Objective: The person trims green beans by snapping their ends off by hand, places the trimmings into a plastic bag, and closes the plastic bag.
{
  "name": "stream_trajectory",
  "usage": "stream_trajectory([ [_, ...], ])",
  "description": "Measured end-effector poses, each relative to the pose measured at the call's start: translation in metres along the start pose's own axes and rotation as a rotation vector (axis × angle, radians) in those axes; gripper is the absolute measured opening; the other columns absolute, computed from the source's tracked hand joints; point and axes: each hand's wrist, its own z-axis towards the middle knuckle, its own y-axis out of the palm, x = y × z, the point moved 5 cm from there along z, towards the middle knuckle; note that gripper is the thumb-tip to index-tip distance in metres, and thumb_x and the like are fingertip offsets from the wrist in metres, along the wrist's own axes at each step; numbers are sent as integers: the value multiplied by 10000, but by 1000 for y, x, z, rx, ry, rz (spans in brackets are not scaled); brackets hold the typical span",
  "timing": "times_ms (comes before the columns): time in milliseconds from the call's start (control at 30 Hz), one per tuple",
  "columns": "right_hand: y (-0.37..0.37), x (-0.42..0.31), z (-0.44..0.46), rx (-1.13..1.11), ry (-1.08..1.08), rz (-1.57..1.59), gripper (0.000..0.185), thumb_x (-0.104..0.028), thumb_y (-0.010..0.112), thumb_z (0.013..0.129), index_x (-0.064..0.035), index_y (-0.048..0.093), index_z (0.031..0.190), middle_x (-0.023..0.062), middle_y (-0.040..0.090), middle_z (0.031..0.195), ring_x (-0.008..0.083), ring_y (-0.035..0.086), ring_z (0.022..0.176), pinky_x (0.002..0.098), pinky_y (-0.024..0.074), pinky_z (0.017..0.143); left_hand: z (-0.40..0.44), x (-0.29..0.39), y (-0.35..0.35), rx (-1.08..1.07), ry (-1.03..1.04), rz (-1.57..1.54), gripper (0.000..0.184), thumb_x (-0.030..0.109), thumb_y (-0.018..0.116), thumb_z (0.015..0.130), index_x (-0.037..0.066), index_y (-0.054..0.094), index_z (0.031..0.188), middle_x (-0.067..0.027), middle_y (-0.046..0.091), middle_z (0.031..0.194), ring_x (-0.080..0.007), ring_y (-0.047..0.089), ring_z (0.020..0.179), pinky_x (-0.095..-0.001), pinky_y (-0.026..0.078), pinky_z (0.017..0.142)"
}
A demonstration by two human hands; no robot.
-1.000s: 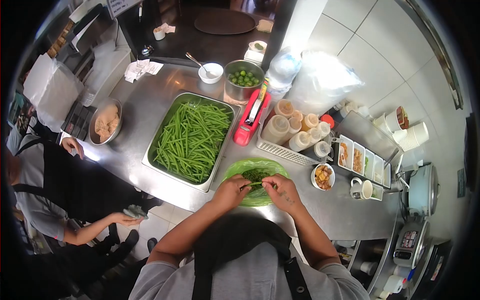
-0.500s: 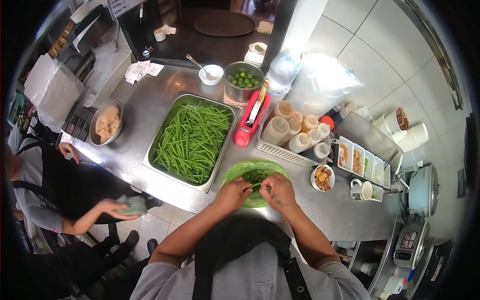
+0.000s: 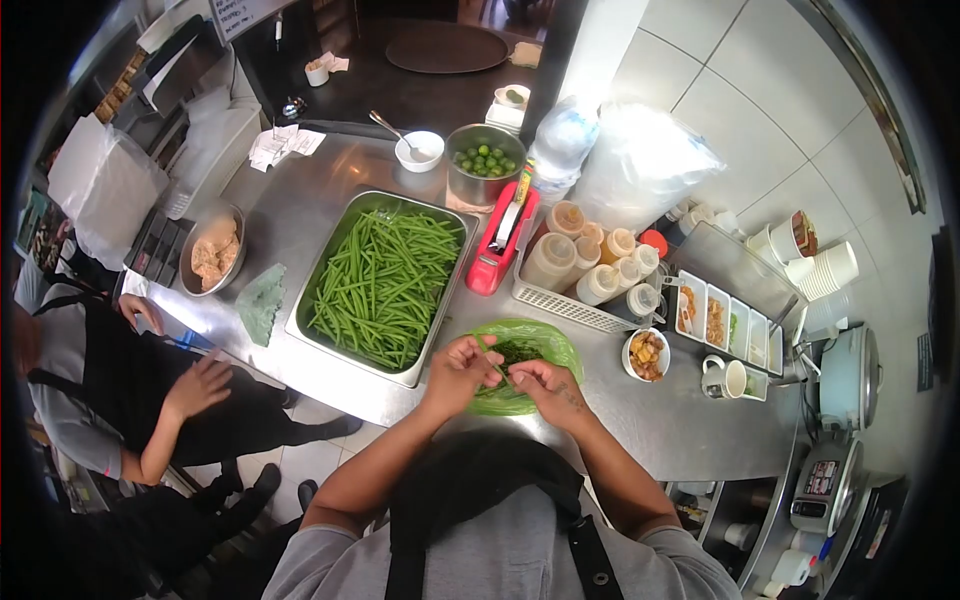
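Over a bowl lined with a green plastic bag (image 3: 562, 350), my left hand (image 3: 460, 372) pinches a green bean (image 3: 489, 352) between its fingers. My right hand (image 3: 548, 388) is at the right side of the bag's opening, its fingers pressed together near the bean's lower end; whatever lies between them is too small to make out. Small dark green pieces (image 3: 516, 352) lie inside the bag. To the left, a deep steel tray (image 3: 407, 376) holds a large heap of green beans (image 3: 384, 285).
A co-worker (image 3: 100, 370) stands at the left by a grey-green cloth (image 3: 262, 304) and a steel bowl (image 3: 238, 262). Behind are a red tape dispenser (image 3: 487, 270), a pot of green fruits (image 3: 484, 160) and a bottle basket (image 3: 570, 308). A small bowl (image 3: 645, 356) and mug (image 3: 722, 380) stand right.
My left hand has shifted slightly up and left with the bean, which is now more upright. The co-worker's cloth has been laid on the counter, and that hand is empty.
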Motion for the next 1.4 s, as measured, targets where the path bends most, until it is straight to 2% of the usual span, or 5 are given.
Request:
stream_trajectory([
  [433,-2,17,5,-32,158,164,176,-152,659,855,20,694,870,66,708,817,108,631,714,246,489,656,-12,17,8,63,166,38,205,93,604,980,-49,654,1119,-143,699,1005,-158,672,794,-280,552,719],
  [500,-1,24,9,21,191,64,171,-153,663,832,15,693,850,75,702,791,121,629,693,262,490,643,-20,36,21,-77,569,485,211,79,657,939,-38,685,1113,-142,702,976,-165,665,804,-265,521,720],
  [1100,-15,-76,-14,273,-482,-279,245,-94,739,845,-14,692,1071,90,659,884,173,642,801,275,492,650,-23,52,29,-36,557,914,211,76,754,840,10,729,1038,-128,646,832,-247,619,649,-340,486,583],
  [1333,-14,-49,-3,120,-296,-242,234,-79,719,858,-3,691,1078,78,677,873,142,650,770,250,502,685,-28,55,33,-122,516,872,207,63,754,834,-3,718,1027,-128,636,819,-256,613,647,-348,484,582],
  [1400,-9,-37,-2,129,-170,136,172,-85,698,886,1,704,1034,56,700,905,84,627,743,230,500,669,-29,57,32,-65,519,845,203,49,749,834,-2,715,1028,-126,632,816,-253,611,644,-344,486,582],
])
